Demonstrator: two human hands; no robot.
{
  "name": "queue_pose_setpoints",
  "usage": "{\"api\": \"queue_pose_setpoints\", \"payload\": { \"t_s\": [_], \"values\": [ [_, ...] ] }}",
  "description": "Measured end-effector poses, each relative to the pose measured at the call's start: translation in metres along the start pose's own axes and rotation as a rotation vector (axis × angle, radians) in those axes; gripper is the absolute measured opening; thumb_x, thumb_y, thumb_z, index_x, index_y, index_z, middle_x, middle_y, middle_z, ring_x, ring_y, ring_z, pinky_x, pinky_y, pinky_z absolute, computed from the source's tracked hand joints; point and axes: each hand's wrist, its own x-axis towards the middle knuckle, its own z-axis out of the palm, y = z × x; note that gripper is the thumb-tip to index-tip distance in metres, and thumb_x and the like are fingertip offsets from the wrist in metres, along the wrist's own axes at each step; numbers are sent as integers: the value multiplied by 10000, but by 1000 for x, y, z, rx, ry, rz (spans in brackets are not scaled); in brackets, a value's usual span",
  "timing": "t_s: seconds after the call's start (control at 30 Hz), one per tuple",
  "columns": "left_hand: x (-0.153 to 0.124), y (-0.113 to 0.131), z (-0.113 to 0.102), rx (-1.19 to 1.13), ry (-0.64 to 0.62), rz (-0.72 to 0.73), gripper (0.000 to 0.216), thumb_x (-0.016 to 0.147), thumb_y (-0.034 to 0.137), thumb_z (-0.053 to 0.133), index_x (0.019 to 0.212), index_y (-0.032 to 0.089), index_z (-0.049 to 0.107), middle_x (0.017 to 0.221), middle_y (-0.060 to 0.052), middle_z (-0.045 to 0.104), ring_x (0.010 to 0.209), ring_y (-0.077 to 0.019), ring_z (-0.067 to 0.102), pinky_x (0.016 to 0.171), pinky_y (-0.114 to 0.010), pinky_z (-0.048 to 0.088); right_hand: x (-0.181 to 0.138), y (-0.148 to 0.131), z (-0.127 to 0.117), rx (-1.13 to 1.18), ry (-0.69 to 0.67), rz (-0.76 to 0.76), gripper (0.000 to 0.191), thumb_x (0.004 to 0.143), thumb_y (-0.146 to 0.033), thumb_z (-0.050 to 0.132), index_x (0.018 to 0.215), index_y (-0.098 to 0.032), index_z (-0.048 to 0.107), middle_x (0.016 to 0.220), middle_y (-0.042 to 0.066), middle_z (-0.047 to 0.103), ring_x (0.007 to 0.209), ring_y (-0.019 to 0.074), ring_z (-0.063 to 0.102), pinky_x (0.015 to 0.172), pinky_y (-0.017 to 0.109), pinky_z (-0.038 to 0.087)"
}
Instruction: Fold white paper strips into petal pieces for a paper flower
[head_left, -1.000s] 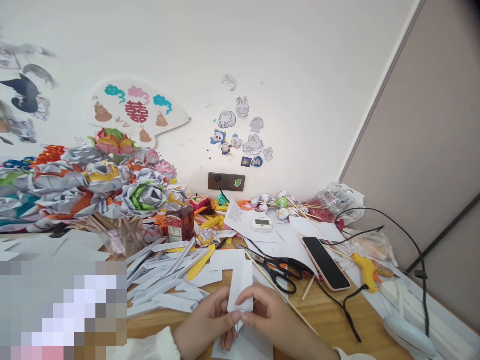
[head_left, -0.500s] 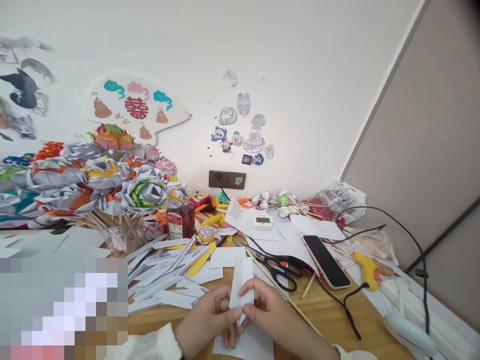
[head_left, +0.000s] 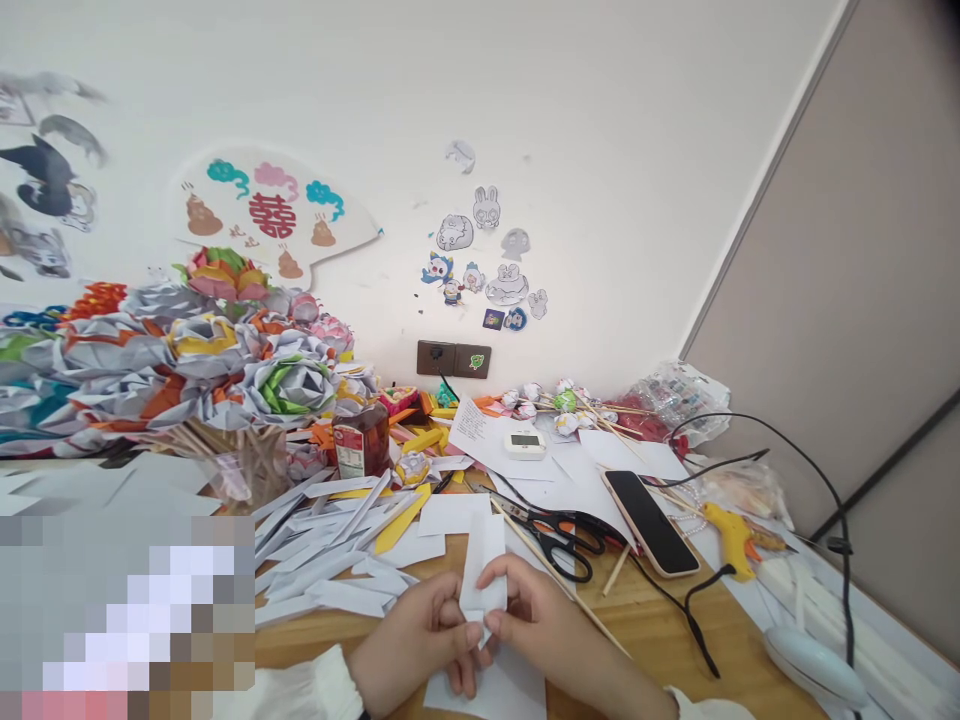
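Folded white paper [head_left: 484,550] is gripped between both hands at the near edge of the wooden table [head_left: 307,645], head view. Its lower end sits inside the grip; the upper part sticks out past the fingers, away from the body, slightly tilted. Left edge is held by the left hand [head_left: 424,625], thumb laid across the lower end, other fingers curled behind and below. Right edge is held by the right hand [head_left: 540,615], index finger bent over the front face, thumb pressed near the bottom. Thumb tips are close together at the lower fold; whether they touch can't be told. Both hands are closed on the same piece, neither released. Exact fold at the bottom is partly hidden by the thumbs.

Under the hands, a white sheet [head_left: 510,690] is laid on the table. Just beyond the paper's top end, another white piece [head_left: 452,517] is seen. Heap of white strips [head_left: 330,570] is spread to the left. Black-handled scissors [head_left: 541,522] and a thin wooden stick [head_left: 574,592] are placed to the right, with a phone [head_left: 651,522] and yellow glue gun [head_left: 731,540] farther right.
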Motion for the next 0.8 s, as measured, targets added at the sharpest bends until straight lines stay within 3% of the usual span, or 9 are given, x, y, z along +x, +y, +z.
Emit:
{"api": "queue_pose_setpoints", "payload": {
  "t_s": [0.43, 0.8],
  "values": [
    [0, 7, 6, 16, 118, -75, 363, 564, 411, 635, 678, 165, 393, 526, -1, 626, 364, -108, 557, 350, -192, 372, 5, 13, 9, -121, 163, -62, 212, 711, -114, 440, 896, -205, 485, 552, -64, 456, 511, 99, 493, 494, 196, 347],
    [1, 12, 9, 38, 166, -94, 289, 571, 362, 626, 627, 159, 428, 461, 17, 604, 303, -82, 501, 305, -171, 336, 6, 14, 11, -156, 214, -37, 201, 714, -147, 453, 900, -216, 482, 541, -57, 444, 522, 114, 466, 503, 210, 342]
  ]
}}
